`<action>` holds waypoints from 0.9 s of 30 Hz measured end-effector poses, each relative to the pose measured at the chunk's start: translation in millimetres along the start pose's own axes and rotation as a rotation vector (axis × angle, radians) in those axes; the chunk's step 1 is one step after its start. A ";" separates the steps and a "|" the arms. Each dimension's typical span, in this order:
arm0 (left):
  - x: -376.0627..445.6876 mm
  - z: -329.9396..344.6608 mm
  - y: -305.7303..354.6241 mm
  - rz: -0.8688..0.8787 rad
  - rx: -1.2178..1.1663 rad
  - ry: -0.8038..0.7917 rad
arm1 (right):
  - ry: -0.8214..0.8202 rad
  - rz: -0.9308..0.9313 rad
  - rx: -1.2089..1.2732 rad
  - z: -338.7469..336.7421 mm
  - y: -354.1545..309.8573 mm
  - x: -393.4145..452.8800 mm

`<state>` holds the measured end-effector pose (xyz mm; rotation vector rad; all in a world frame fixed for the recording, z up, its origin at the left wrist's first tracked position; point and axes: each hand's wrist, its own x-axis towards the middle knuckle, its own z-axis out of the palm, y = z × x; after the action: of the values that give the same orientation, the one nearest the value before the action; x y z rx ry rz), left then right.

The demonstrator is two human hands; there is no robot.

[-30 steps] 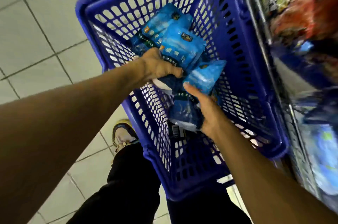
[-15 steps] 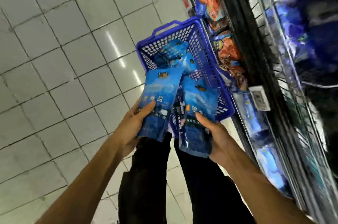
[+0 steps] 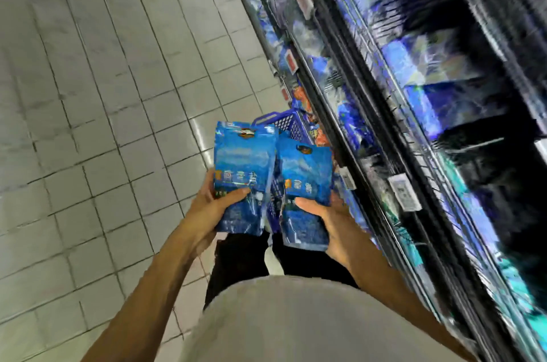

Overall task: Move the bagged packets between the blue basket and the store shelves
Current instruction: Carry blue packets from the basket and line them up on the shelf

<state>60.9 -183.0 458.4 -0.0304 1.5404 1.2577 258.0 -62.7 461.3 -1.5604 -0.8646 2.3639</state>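
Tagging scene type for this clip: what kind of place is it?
Most likely a supermarket aisle: store shelves stocked with bagged goods, price tags on the shelf rails, and a blue basket on the tiled floor.

Your left hand [image 3: 211, 207] holds one packet [image 3: 242, 175], and your right hand [image 3: 328, 219] holds another packet [image 3: 305, 187] just beside it, on its right. The two packets stand upright and side by side in front of your body. Behind them, farther from you, the basket [image 3: 285, 122] stands on the floor [image 3: 103, 95]. The store shelves [image 3: 414, 125] run along your right side, and the basket is close to their lower part.
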 end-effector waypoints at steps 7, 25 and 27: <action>-31.5 27.2 43.9 0.111 0.096 -0.070 | 0.144 -0.238 -0.002 -5.8 -39.3 -61.9; -36.6 122.5 52.7 0.003 0.753 -0.877 | 0.934 -0.627 0.698 16.5 101.0 -198.0; -50.0 137.2 36.6 -0.027 0.847 -0.972 | 1.018 -0.648 0.802 23.7 128.4 -217.3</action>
<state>154.7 -98.6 540.5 0.9581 1.0548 0.3653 351.9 -273.4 566.4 -1.4739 -0.0915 0.9870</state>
